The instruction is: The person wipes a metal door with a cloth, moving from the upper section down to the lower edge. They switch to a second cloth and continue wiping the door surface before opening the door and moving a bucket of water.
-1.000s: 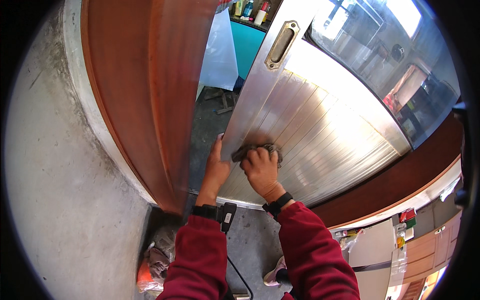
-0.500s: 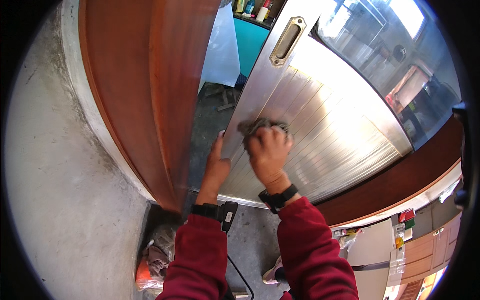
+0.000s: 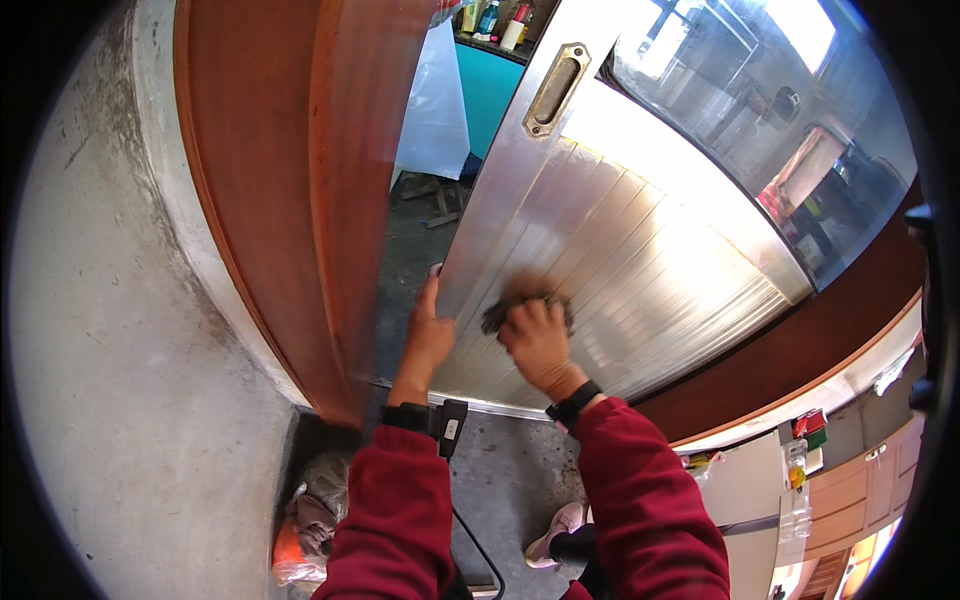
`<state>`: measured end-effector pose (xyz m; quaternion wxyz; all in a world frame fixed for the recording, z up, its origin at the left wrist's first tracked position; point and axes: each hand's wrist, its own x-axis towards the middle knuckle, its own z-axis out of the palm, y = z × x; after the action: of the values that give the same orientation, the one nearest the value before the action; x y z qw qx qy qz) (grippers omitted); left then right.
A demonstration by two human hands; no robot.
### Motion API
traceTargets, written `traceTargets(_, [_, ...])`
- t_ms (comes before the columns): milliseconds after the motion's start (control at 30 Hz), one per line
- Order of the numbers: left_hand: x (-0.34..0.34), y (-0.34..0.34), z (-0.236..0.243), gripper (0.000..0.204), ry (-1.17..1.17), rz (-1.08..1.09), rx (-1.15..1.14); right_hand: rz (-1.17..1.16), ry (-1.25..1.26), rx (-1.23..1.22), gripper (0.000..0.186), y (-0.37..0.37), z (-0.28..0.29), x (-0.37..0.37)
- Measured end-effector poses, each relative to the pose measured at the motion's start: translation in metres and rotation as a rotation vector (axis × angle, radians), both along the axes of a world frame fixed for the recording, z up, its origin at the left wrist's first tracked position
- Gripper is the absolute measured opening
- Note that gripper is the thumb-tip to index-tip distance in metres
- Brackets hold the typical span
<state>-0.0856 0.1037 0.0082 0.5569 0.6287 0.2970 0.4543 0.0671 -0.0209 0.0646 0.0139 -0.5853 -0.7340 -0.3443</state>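
Note:
A silver metal sliding door (image 3: pixel 640 270) with a ribbed lower panel stands before me, partly open. My left hand (image 3: pixel 427 338) grips the door's left edge, thumb along the front and the other fingers mostly hidden behind it. Lower on the ribbed panel, my right hand (image 3: pixel 538 340) presses a dark grey-brown cloth (image 3: pixel 522 292) flat to the metal, its fingers bent over it; the cloth is smeared by motion. Above both hands a recessed oblong handle (image 3: pixel 557 90) is set in the door's frame, beside a glass pane (image 3: pixel 770 130).
A reddish-brown door frame (image 3: pixel 260 200) and a grey wall (image 3: pixel 130 350) stand on the left. Through the gap show a turquoise cabinet (image 3: pixel 488 95) and bottles. Plastic bags (image 3: pixel 310 530) lie at lower left. A black cable (image 3: pixel 475 545) hangs between my arms.
My right hand has slid the cloth down along the ribbed panel. The left hand keeps its hold on the door edge. The view has shifted slightly.

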Motion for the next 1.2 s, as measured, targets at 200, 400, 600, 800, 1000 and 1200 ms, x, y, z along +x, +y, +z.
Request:
traceTargets(200, [0.007, 0.001, -0.010, 0.080, 0.051, 0.032, 0.009, -0.093, 0.173, 0.474, 0.009, 0.007, 0.114, 0.007])
traceTargets(400, [0.006, 0.002, -0.009, 0.079, 0.027, 0.025, 0.020, -0.017, 0.060, 0.346, 0.010, 0.009, 0.036, -0.006])
traceTargets(600, [0.003, 0.002, -0.005, 0.083, 0.047, 0.005, 0.007, 0.019, 0.104, 0.225, 0.011, 0.003, 0.031, 0.005])
traceTargets(800, [0.008, 0.003, -0.013, 0.081, 0.019, 0.045, 0.039, -0.077, 0.136, 0.398, 0.012, 0.007, 0.049, 0.008])
traceTargets(1000, [0.002, 0.002, -0.002, 0.077, 0.033, 0.029, 0.058, -0.011, 0.058, 0.082, 0.011, 0.002, -0.020, -0.003])
traceTargets(1200, [-0.006, -0.001, 0.006, 0.084, 0.091, 0.009, 0.037, -0.007, 0.116, 0.379, 0.018, 0.002, 0.039, 0.004])
